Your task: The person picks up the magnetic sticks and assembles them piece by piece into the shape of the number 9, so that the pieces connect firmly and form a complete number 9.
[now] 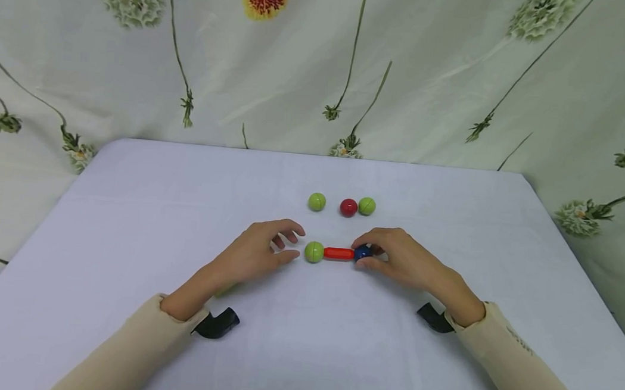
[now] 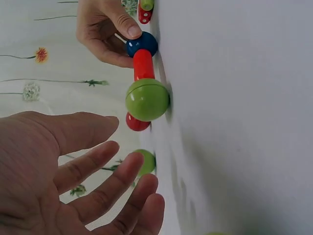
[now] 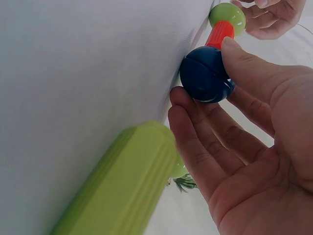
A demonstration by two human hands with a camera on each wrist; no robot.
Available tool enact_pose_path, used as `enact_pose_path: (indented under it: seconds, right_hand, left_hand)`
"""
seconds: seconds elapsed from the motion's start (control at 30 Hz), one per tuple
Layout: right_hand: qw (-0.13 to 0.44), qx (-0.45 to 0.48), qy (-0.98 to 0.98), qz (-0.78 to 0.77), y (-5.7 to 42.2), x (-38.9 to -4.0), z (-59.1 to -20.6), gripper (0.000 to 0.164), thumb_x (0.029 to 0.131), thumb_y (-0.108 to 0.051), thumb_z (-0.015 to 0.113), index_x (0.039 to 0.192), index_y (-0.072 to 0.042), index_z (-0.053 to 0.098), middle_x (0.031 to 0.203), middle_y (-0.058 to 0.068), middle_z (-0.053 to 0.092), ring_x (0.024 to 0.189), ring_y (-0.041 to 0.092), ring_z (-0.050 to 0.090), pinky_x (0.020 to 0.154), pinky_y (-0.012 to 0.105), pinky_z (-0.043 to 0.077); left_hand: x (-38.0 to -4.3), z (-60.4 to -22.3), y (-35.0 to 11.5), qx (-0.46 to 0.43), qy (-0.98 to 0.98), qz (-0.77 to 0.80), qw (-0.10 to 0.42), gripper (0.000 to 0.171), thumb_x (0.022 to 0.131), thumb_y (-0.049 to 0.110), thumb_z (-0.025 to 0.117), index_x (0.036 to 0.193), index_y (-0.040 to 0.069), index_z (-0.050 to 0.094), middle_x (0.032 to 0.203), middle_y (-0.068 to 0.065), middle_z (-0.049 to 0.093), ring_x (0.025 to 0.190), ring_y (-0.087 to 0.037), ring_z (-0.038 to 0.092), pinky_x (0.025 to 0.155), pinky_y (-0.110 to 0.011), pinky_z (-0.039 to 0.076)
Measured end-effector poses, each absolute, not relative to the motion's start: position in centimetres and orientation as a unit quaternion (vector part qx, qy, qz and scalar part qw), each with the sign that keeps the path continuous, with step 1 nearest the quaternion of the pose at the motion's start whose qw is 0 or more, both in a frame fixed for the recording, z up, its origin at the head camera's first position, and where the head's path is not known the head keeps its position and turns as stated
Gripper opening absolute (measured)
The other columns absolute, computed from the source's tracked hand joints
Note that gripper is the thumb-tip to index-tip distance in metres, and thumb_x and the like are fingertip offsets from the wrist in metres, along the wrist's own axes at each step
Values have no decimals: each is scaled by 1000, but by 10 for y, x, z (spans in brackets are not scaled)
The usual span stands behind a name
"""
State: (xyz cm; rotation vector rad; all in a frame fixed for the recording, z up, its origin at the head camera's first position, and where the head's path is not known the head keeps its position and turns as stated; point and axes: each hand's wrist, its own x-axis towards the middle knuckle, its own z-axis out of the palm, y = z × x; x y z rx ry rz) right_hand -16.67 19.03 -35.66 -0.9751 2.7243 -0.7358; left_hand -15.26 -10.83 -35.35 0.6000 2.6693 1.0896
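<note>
A red rod (image 1: pixel 338 254) lies on the table with a green ball (image 1: pixel 314 252) at its left end and a dark blue ball (image 1: pixel 362 253) at its right end. My right hand (image 1: pixel 406 255) holds the blue ball between thumb and fingers, seen closer in the right wrist view. Just left of the green ball, my left hand (image 1: pixel 260 246) has its fingers spread and loosely bent. It holds nothing, and a small gap separates its fingertips from that ball in the left wrist view.
Behind the hands sit a lone green ball (image 1: pixel 317 202), a red ball (image 1: pixel 348 208) and another green ball (image 1: pixel 367 206) beside it. A green ridged rod (image 3: pixel 124 181) lies close to the right wrist. A white-dotted red piece (image 2: pixel 145 15) shows beyond the right hand.
</note>
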Motion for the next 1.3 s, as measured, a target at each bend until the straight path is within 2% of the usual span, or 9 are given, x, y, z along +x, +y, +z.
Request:
enact_pose_path:
  seconds: [0.37, 0.63, 0.8, 1.07, 1.3]
  right_hand:
    - [78, -320, 911, -249, 190, -165, -356, 31, 89, -21, 77, 118, -13, 71, 109, -4, 71, 91, 7, 65, 87, 35, 54]
    - [82, -319, 912, -246, 189, -166, -357, 32, 89, -22, 77, 119, -14, 70, 110, -5, 71, 91, 8, 65, 88, 35, 54]
    - [80, -320, 911, -247, 189, -165, -357, 31, 89, -22, 77, 119, -14, 70, 109, -5, 71, 91, 7, 64, 88, 35, 54]
    - [84, -319, 912, -245, 189, -166, -357, 31, 89, -22, 77, 119, -14, 70, 109, -5, 71, 91, 7, 64, 88, 35, 54]
    - [86, -316, 912, -246, 189, -166, -357, 31, 90, -22, 76, 120, -14, 70, 110, -5, 71, 92, 8, 64, 88, 35, 54]
  left_hand:
    - [-136, -344, -143, 204, 913, 343, 84, 27, 93, 13, 67, 121, 12, 67, 111, -5, 69, 97, -19, 62, 81, -35, 51]
    - [-123, -338, -169, 217, 923, 314, 60, 19, 93, 8, 65, 110, 14, 71, 104, -4, 66, 95, -23, 57, 83, -40, 47]
    - [-120, -339, -187, 210, 924, 309, 86, 22, 94, 11, 63, 113, 20, 69, 105, -7, 60, 98, -24, 52, 82, -38, 43]
    - [-111, -340, -209, 201, 921, 310, 125, 12, 99, 34, 64, 110, 32, 67, 110, -6, 56, 101, -23, 49, 81, -38, 41]
    - [-111, -343, -212, 209, 923, 299, 119, 17, 96, 21, 66, 109, 33, 66, 109, -8, 56, 98, -23, 50, 81, -38, 42]
